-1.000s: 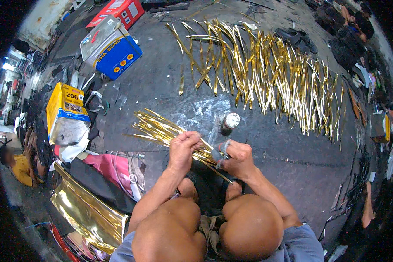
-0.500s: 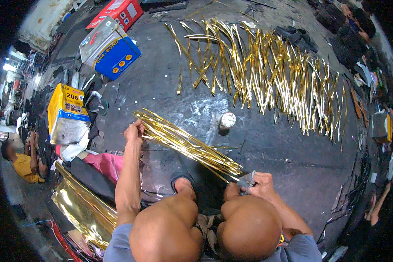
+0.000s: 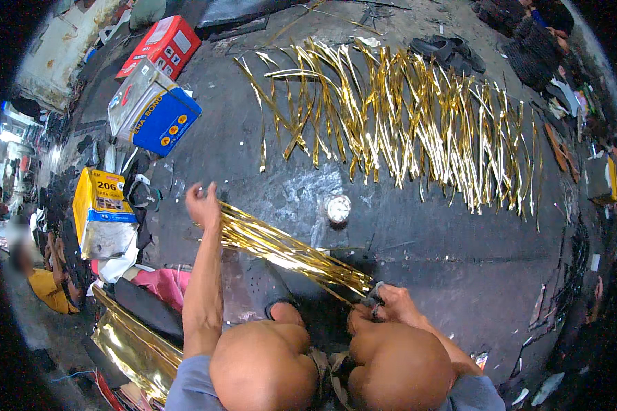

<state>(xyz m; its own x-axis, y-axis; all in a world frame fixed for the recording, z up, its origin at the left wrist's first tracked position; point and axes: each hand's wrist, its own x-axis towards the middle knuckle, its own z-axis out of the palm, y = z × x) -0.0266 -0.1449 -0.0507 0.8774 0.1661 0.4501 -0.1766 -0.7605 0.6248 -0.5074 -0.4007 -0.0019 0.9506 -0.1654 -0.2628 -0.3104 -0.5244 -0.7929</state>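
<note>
A bundle of long, shiny gold strips (image 3: 288,250) slants across in front of my feet. Its far left end passes behind my left hand (image 3: 203,205), whose thumb and forefinger stand apart with nothing seen between them. At the near right end is my right hand (image 3: 394,303), its fingers closed round a small grey thing (image 3: 373,293) touching or close to the strip ends. The kind of that grey thing does not show clearly. Many more gold strips (image 3: 404,123) lie spread in a wide row on the dark floor beyond.
A small round can with a whitish top (image 3: 338,209) stands beyond the bundle. To the left are a yellow box (image 3: 103,205), a blue tin (image 3: 159,123) and a red box (image 3: 161,51). Gold sheet (image 3: 134,342) lies near left; dark sandals (image 3: 449,53) lie far right. Another person (image 3: 51,284) sits at left.
My left hand has come off its pinch at the bundle's left end, its fingers now parted. My right hand has shifted slightly left, with the grey thing still in it. The whole view has turned a little.
</note>
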